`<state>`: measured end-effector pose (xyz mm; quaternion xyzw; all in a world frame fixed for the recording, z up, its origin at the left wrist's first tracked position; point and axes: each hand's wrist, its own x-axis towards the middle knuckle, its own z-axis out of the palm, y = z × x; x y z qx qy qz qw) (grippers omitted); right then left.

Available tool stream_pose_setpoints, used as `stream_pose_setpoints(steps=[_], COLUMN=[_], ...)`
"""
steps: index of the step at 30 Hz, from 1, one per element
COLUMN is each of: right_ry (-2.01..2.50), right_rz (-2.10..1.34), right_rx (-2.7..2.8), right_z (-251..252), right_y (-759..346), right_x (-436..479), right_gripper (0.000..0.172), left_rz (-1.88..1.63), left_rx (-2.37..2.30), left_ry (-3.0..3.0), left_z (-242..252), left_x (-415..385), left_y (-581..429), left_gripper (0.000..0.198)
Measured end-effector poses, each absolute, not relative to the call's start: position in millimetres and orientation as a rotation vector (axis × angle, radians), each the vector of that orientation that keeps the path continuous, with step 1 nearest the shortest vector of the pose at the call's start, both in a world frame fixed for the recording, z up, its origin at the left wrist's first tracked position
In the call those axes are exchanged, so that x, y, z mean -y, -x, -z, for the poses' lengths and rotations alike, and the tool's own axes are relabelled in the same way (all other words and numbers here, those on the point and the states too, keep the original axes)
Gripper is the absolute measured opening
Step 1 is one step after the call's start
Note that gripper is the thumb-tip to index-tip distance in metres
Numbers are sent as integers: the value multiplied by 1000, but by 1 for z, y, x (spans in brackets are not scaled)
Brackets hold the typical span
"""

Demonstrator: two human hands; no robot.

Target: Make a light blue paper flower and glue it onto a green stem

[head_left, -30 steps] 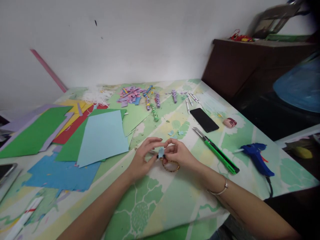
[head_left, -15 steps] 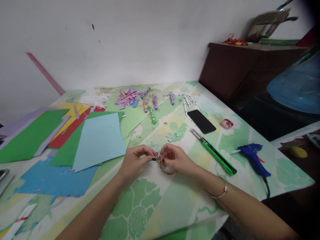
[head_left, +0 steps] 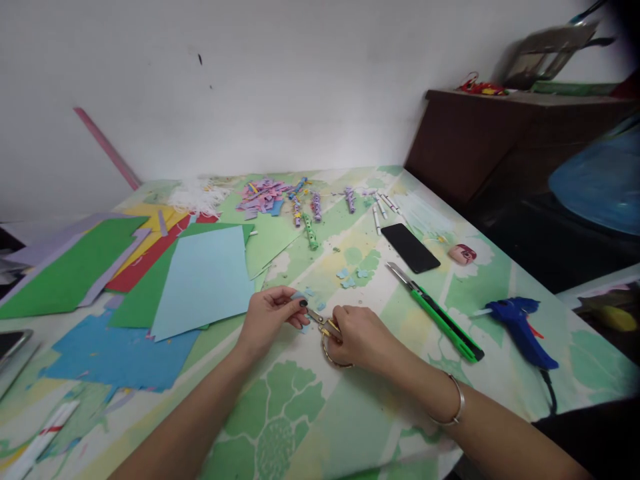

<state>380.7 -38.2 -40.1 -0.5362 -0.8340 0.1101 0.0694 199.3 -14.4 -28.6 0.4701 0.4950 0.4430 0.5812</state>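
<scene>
My left hand [head_left: 270, 313] pinches a tiny light blue paper piece [head_left: 299, 298] low over the table. My right hand [head_left: 361, 337] is closed round small gold-handled scissors [head_left: 327, 331], whose blades point left toward that piece. Both hands hover close together near the table's front middle. A few small blue paper cut-outs [head_left: 350, 277] lie just beyond the hands.
Coloured paper sheets lie at the left, a light blue sheet [head_left: 205, 280] on top. A green utility knife [head_left: 437, 313], black phone [head_left: 410, 247] and blue glue gun [head_left: 520, 323] lie to the right. Paper scraps [head_left: 265, 195] and rolled paper sticks sit at the back. A dark cabinet [head_left: 500, 140] stands beyond.
My hands have dropped lower and drawn slightly apart. The scissors' blades now show between them, pointing at the paper piece in my left fingers.
</scene>
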Motion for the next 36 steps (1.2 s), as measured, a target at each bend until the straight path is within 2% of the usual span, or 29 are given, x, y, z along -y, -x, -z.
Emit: stream_pose_setpoints(steps=[3, 7, 9, 11, 14, 24, 36], right_ry=[1622, 1515, 1480, 1469, 1427, 1351, 1340], right_rz=[-484, -1015, -1113, -1085, -981, -641, -586], right_rx=[2426, 2119, 2010, 1938, 1869, 1984, 1968], right_z=[40, 45, 46, 44, 38, 37, 39], right_y=[-385, -399, -403, -403, -398, -387, -384], right_x=[36, 24, 18, 16, 21, 38, 39], right_gripper=[11, 27, 28, 27, 34, 37, 30], left_rz=[-1090, -1105, -1101, -1108, -1099, -1019, -975], left_rx=[-1153, -1146, -1133, -1118, -1089, -1032, -1029], left_ry=[-1089, -1139, -1134, -1115, -1096, -1139, -1146], left_z=[28, 31, 31, 31, 29, 27, 30], left_x=[13, 13, 13, 14, 17, 26, 28], left_y=[-199, -196, -195, -195, -197, -205, -211], left_gripper=[19, 15, 14, 14, 15, 19, 20])
